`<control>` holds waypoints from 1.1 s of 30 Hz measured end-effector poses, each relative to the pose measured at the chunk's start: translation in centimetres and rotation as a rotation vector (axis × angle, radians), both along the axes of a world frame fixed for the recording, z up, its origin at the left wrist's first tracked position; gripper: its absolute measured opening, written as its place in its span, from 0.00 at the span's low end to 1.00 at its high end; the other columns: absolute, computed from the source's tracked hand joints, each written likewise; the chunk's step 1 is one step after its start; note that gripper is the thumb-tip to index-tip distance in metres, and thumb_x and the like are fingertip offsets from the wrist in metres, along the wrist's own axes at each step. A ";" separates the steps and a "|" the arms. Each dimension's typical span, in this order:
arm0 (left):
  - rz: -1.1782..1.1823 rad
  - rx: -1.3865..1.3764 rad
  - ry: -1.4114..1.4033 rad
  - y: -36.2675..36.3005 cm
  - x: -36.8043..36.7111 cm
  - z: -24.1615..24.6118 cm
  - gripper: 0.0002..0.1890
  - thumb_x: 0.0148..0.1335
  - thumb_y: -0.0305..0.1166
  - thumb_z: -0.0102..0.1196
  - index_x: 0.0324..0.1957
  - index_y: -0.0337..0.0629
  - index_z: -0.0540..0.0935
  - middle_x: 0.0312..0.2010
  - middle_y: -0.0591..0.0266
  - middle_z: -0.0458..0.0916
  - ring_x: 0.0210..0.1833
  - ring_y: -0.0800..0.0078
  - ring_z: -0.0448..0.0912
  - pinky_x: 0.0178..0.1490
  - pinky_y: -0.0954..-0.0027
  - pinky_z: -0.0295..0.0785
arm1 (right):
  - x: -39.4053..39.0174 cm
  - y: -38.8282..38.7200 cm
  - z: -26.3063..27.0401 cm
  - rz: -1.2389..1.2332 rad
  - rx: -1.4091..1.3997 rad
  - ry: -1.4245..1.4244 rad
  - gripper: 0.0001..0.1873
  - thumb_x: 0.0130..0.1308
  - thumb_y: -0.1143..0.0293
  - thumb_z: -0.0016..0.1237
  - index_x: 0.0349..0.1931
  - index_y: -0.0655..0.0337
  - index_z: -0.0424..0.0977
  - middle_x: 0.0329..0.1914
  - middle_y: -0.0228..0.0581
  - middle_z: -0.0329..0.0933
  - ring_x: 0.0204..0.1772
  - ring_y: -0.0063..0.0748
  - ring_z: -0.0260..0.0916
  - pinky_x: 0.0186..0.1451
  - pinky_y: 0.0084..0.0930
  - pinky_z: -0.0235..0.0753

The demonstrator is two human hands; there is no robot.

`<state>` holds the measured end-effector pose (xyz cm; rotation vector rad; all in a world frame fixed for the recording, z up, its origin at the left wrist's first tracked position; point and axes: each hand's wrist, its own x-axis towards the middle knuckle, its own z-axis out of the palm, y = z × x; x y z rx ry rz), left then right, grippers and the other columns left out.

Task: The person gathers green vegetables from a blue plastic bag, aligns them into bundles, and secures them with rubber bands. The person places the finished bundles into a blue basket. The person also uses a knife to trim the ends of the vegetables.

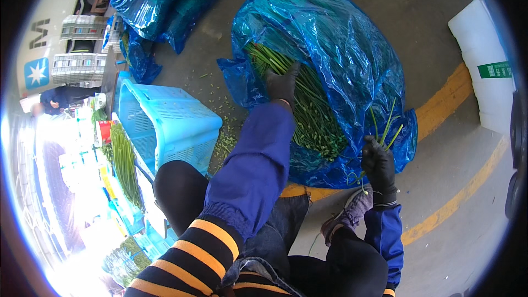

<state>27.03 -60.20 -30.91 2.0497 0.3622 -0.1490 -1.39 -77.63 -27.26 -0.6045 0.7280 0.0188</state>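
A large blue plastic bag (350, 45) lies on the floor before me, its opening showing a heap of long green vegetable stems (309, 103) with small buds at their near ends. My left hand (282, 84), in a dark glove, reaches into that opening and rests on the stems. Its thumb and forefinger are apart, but the other fingers are hidden, so its grip is unclear. Over the bag's near right edge, my gloved right hand (377, 163) is closed around a few loose green stems (387, 130). Their cut-looking ends point up and thin curled ends hang below the fist.
A light-blue plastic crate (185, 119) lies left of the bag, with green scraps (225, 140) scattered between them. More blue bags (152, 4) stand at the upper left. Stems (123, 165) lie beyond my left knee. White boxes (474, 66) stand right; a person (62, 99) is far left.
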 end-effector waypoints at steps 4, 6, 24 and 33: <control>-0.022 0.417 0.257 -3.5 -0.1 3.7 0.50 0.46 0.49 0.75 0.62 0.23 0.66 0.61 0.41 0.73 0.61 0.50 0.74 0.61 0.60 0.70 | -0.4 -0.1 -0.5 -0.003 0.029 0.018 0.15 0.74 0.61 0.45 0.51 0.62 0.72 0.28 0.25 0.68 0.19 0.12 0.52 0.20 0.14 0.53; 0.059 0.245 0.193 -1.3 1.4 1.3 0.48 0.48 0.44 0.74 0.64 0.24 0.65 0.62 0.42 0.72 0.61 0.50 0.73 0.61 0.59 0.70 | 0.6 0.5 -0.3 0.019 0.040 -0.017 0.15 0.73 0.60 0.46 0.49 0.62 0.73 0.28 0.25 0.69 0.19 0.11 0.53 0.20 0.14 0.53; 0.053 -0.535 0.229 2.4 -0.2 -0.6 0.17 0.61 0.28 0.60 0.52 0.36 0.76 0.43 0.54 0.81 0.40 0.63 0.81 0.39 0.61 0.78 | 22.6 1.8 2.4 0.768 -2.114 -0.030 0.14 0.57 0.65 0.57 0.42 0.56 0.72 0.37 0.41 0.76 0.38 0.42 0.82 0.33 0.38 0.80; 0.002 -0.474 0.142 0.0 -1.3 1.3 0.21 0.60 0.28 0.63 0.54 0.40 0.73 0.43 0.58 0.80 0.41 0.66 0.80 0.37 0.63 0.77 | 22.7 1.3 0.9 0.578 -2.152 -0.078 0.05 0.60 0.69 0.51 0.37 0.55 0.73 0.35 0.38 0.76 0.33 0.40 0.81 0.29 0.38 0.79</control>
